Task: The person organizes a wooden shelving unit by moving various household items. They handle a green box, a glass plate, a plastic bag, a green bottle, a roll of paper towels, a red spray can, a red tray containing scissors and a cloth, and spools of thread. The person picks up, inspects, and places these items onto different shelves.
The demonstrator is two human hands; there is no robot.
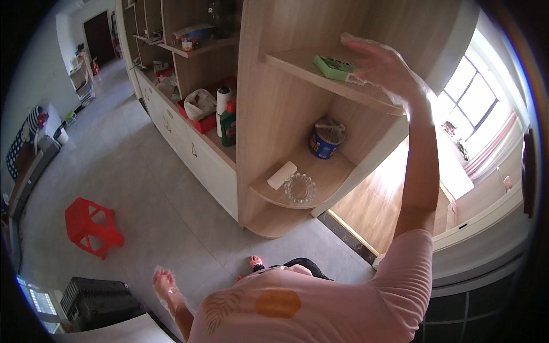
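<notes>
The green box [333, 67] lies flat on the upper corner shelf [297, 62] of the wooden shelving unit, near the shelf's outer edge; its top shows a grid of small cells, though what they hold is too small to tell. The right hand [384, 67] is raised to that shelf with the fingers spread wide and flat, just beside the box at its right end; whether it touches the box cannot be told, and it grips nothing.

One shelf lower stands a blue round tub [326, 140] with a pale top and something thin lying across the rim; its contents are hidden. On the curved shelf below that sit a clear glass ashtray [300, 188], which looks bare inside, and a white flat block [282, 175] just beside it at the left, apart from the tub.

Further left, in the next bay, a green bottle with a red cap [228, 124] stands upright beside a white roll [222, 100]; behind them a red tray [203, 121] holds a white bag [199, 103].

The left hand [164, 283] hangs low by the body, fingers loosely open and blurred, holding nothing; beyond it on the grey tiled floor stand a red plastic stool [90, 226] and a dark ribbed crate [98, 302], well apart from the shelves.
</notes>
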